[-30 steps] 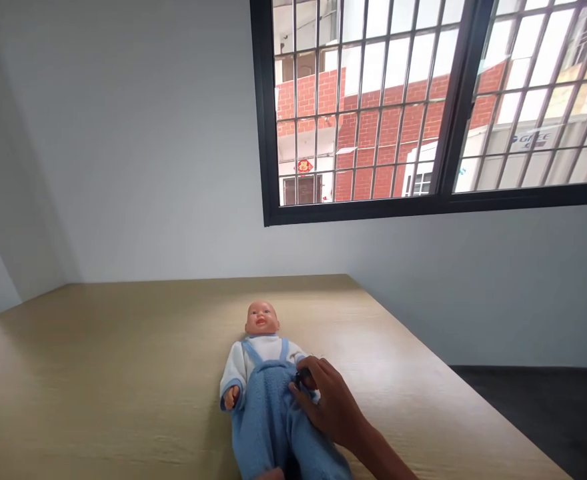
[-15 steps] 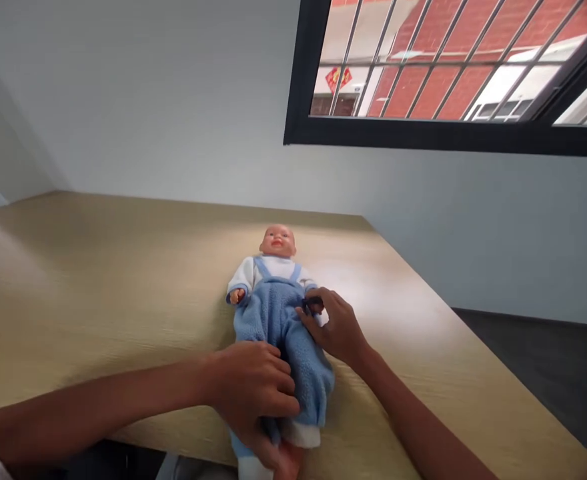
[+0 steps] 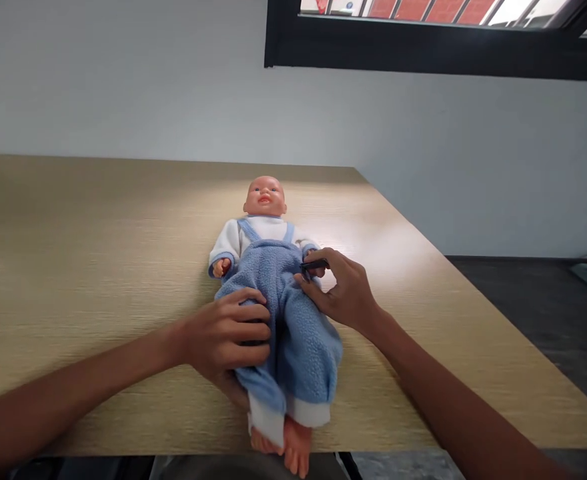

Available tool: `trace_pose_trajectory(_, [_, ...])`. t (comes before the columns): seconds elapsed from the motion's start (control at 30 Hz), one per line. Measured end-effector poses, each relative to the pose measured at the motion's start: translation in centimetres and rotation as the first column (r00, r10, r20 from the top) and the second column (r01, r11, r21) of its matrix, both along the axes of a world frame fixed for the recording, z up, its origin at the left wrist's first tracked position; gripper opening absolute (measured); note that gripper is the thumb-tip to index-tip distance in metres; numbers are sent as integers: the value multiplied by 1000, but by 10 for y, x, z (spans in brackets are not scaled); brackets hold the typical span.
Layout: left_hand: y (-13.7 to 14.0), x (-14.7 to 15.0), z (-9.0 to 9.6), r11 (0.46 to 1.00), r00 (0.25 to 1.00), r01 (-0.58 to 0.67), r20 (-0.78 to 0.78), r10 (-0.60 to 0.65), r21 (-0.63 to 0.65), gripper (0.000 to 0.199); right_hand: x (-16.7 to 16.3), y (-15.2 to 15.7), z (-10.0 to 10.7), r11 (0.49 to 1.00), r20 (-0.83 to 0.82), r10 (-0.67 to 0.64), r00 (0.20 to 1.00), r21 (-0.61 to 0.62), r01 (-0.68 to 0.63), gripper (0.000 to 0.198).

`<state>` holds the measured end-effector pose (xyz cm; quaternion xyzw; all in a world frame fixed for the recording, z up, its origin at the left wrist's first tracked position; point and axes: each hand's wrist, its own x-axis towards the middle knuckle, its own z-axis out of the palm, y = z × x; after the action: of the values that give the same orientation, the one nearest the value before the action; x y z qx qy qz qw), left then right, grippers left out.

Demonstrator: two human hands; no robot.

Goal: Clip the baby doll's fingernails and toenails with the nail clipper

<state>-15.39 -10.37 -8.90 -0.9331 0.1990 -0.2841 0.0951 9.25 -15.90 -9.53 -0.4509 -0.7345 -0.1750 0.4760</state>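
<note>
Clearly, we have a baby doll (image 3: 273, 267) on its back on the table (image 3: 98, 227), lying between our two grips: its head (image 3: 265, 197) is beyond both of them, and its bare feet (image 3: 297, 445) are nearer to us than the left grip (image 3: 226, 337), with toes past the table's near edge. The left grip is wrapped over the blue trouser leg on its own side, fingers curled across the cloth. The right grip (image 3: 346, 287) pinches a small black clipper-like tool (image 3: 317, 264) between thumb and fingers, just beside the doll's hand; we cannot tell exactly what the tool is.

We would expect the doll to be fairly light and to slide or roll easily if pushed. The fleecy overalls (image 3: 306, 353) look soft and give good friction, but the cloth may shift over the limb beneath, so we should press through to the leg, as the left grip's place allows. The head, hands and feet seem to be smooth moulded plastic, firmer and more slippery; the tiny fingers below the right grip probably bend or mark under force. The tool looks stiff and slim, likely to twist if squeezed off-centre, so we would hold it by its broad sides.
</note>
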Motion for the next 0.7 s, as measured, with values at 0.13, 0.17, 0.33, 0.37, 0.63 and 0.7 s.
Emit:
trace_pose_trajectory(0.13, [2,0,0,997,999,17,44,-14,-79,34,-1,-2,1,1000,17,-5,1000,-3,5,21])
trace_pose_trajectory(0.17, [1,-1,1,997,999,22,47,-19,-80,34,-2,-3,1,1000,21,-7,1000,-7,7,21])
trace_pose_trajectory(0.33, [-9,-4,-2,988,998,38,48,-32,-152,14,-4,-5,1,999,-2,-35,999,-16,35,21])
trace_pose_trajectory(0.37, [-14,-3,-4,980,996,71,58,-61,-188,11,-5,-5,1,999,2,-34,999,-16,34,22])
trace_pose_trajectory(0.63, [-22,-4,-17,965,997,66,63,-52,-255,19,-3,-3,8,999,58,42,997,11,-42,24])
trace_pose_trajectory(0.7, [-17,-9,-11,975,999,0,-37,-8,-220,16,-1,-5,7,999,51,43,998,17,-44,25])
